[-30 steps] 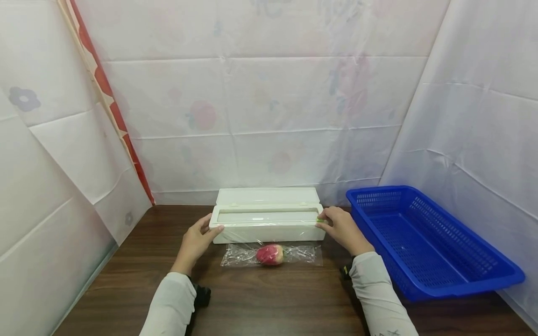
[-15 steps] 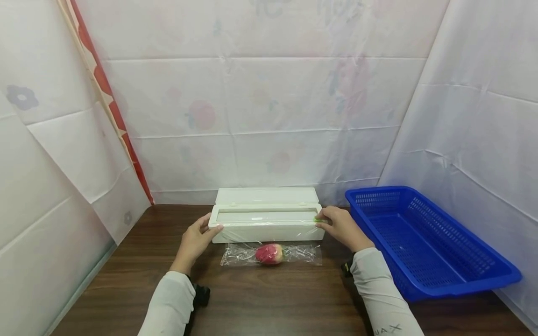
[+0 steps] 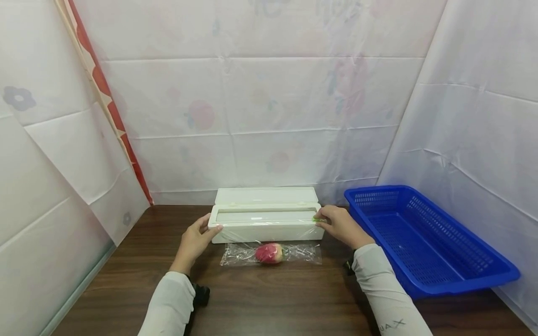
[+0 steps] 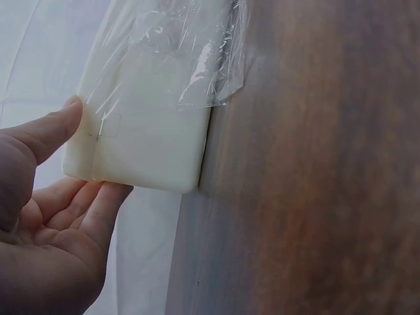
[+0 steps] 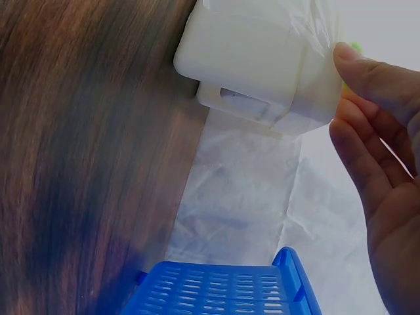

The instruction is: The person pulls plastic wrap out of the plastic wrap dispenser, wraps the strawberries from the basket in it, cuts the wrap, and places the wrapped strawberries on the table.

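A white cling film dispenser stands on the table with its lid raised behind it. My left hand grips its left end; in the left wrist view, the thumb is on top and the fingers curl against the end. At the right end, my right hand pinches a small green slider, mostly covered by the fingers. Clear film hangs over the dispenser's front and lies on the table. A red and pale yellow fruit lies with this film, just before the dispenser.
A blue perforated basket stands to the right, close to my right forearm. The brown wooden table is walled by white patterned sheets at the back and on both sides.
My right hand has shifted very slightly left with the green slider. The left hand keeps its grip, while the dispenser and the fruit stay in place.
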The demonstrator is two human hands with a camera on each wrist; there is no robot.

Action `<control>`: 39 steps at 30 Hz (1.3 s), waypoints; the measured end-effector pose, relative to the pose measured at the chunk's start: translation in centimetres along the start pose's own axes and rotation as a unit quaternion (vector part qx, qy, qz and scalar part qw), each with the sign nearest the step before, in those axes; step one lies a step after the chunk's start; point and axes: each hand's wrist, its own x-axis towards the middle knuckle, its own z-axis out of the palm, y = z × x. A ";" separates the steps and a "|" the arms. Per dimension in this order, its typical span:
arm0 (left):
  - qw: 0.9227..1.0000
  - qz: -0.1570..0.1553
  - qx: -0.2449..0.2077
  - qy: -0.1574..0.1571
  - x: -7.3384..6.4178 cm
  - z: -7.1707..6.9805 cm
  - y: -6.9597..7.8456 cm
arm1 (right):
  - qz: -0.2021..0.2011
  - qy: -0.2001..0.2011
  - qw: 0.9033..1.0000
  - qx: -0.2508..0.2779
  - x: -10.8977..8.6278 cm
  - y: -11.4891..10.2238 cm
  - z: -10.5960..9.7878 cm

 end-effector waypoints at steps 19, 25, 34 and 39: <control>1.000 -0.006 0.001 -0.003 -0.1 0.0 -0.2 | -0.014 -0.044 0.999 0.029 0.3 -1.1 0.1; 1.000 -0.008 -0.008 -0.003 -0.1 0.1 -0.2 | 0.047 0.001 0.998 0.049 0.1 -2.5 0.4; 1.000 -0.012 -0.012 -0.002 0.0 0.2 0.0 | 0.105 0.040 0.993 0.021 0.4 -3.9 1.6; 1.000 -0.011 -0.012 0.001 0.0 0.2 -0.1 | 0.136 0.022 0.990 0.021 0.6 -4.0 1.4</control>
